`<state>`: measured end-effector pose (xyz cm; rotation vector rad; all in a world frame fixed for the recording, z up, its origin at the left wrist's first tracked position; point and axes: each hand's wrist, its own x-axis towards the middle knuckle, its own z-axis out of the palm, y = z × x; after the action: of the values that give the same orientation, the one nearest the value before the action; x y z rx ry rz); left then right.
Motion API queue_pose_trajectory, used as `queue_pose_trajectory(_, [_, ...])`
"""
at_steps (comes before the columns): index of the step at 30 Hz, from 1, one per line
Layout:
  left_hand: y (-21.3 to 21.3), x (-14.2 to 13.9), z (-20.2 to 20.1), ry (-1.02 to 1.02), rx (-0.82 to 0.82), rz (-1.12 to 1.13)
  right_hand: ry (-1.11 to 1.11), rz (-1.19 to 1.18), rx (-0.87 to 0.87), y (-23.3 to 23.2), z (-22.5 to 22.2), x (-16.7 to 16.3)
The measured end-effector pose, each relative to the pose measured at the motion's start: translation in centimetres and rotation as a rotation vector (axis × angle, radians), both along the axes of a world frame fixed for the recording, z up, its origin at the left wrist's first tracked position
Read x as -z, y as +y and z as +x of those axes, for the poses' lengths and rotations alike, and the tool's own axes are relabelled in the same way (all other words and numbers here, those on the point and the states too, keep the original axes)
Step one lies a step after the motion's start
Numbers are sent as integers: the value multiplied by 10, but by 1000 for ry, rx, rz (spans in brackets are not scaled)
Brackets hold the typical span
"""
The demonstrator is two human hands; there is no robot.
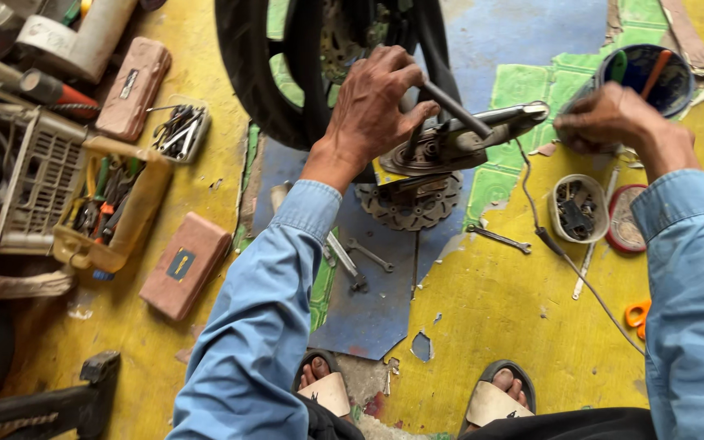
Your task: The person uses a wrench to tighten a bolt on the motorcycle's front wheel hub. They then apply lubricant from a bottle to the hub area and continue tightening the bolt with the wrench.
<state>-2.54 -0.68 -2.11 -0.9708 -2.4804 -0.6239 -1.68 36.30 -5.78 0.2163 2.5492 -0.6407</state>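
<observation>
The left hand (376, 102) is curled shut around a dark metal rod (454, 107) that slants down into the hub of a metal wheel part (450, 140), lying beside the black tyre (254, 65) above a brake disc (409, 208). The right hand (605, 118) has its fingers bunched together at the rim of a blue tub (678, 85); whether they grip anything I cannot tell. A small cup of bolts (578, 209) stands just below it

- Worn on the head, aimed steeply down past both sleeves at the yellow floor (499, 310).
- Close range, arm's reach from the wheel (262, 73); feet at bottom edge.
</observation>
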Motion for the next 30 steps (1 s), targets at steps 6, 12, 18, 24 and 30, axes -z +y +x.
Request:
queue_pose_trajectory(6, [-14,5,3,-94,-1,17,350,67,-104,-64,-24,-29])
queue_pose_trajectory(12, [-5,6,8,-11,-70,-4,448,51,-314,-123,-36,-45])
queue_pose_trajectory(18, [-10,0,9,3,-104,0,679,-23,-354,-176,-23,-60])
queue_pose_trajectory(24, [-21,-8,12,67,-107,-34,773,-30,-315,-197,-17,-50])
queue_pose_trajectory(30, [-27,-16,17,110,-139,-38,715,-67,-302,-203,-25,-44])
